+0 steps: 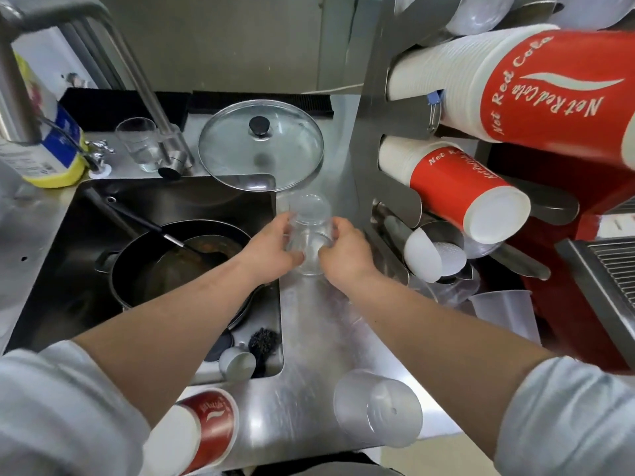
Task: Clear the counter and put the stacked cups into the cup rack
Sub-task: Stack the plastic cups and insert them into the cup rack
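Clear plastic cups [310, 235], nested upside down into a short stack, standing on the steel counter [309, 338] just right of the sink [68, 235], at about 12 o'clock from the wearer. Clasped from both sides: left hand [275, 249] curled round the stack from 9 o'clock, right hand [343, 247] from 3 o'clock, fingertips meeting low near the rims. Probably very light, thin-walled and easily dented, also slick, so likely best held with a gentle squeeze on the lower half, where the nested walls give most stiffness, and not on the single top cup, which could slide off. Cup rack [385, 108] at 2 o'clock, already loaded with red paper cup stacks [464, 187]. More waiting on the counter: another clear cup stack [378, 407] at 5 o'clock, red paper cups [206, 431] at 7 o'clock. Glass pot lid [261, 146] resting just beyond, at 11 o'clock.
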The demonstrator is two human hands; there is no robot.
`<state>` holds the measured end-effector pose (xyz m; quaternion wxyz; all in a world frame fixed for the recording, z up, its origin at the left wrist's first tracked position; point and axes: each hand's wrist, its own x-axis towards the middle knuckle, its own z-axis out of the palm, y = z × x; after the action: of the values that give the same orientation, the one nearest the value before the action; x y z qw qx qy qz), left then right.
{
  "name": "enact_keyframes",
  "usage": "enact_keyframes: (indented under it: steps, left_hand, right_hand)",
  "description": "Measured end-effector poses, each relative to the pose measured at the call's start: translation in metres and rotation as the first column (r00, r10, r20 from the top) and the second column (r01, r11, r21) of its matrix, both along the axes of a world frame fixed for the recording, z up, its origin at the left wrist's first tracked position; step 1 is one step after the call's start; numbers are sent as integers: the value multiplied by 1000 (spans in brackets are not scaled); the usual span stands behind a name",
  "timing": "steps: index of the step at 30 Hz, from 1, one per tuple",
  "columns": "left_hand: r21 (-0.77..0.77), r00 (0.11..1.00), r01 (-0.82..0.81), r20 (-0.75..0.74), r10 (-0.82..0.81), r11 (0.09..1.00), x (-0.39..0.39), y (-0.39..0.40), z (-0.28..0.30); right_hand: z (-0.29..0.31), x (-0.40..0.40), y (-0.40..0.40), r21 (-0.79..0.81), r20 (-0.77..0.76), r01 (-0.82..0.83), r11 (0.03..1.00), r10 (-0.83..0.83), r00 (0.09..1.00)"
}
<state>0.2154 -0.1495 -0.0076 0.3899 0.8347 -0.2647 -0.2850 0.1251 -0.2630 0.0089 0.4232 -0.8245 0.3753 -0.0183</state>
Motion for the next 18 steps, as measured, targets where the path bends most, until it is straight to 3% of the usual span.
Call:
enact_keyframes:
  steps: [3, 10, 18]
  left_hand:
    - [32, 999, 16, 30, -17, 999, 0, 2, 0]
    - [279, 943, 88, 286, -170, 956, 3, 5, 6]
    - [508, 890, 70, 357, -284, 858, -2, 16, 33]
  right_hand:
    - [-6, -2, 0, -18, -13, 10, 1000, -10, 1000]
    - [-9, -5, 3, -35, -57, -12, 999, 10, 998]
    - [19, -11, 1, -30, -182, -67, 997, 60, 981]
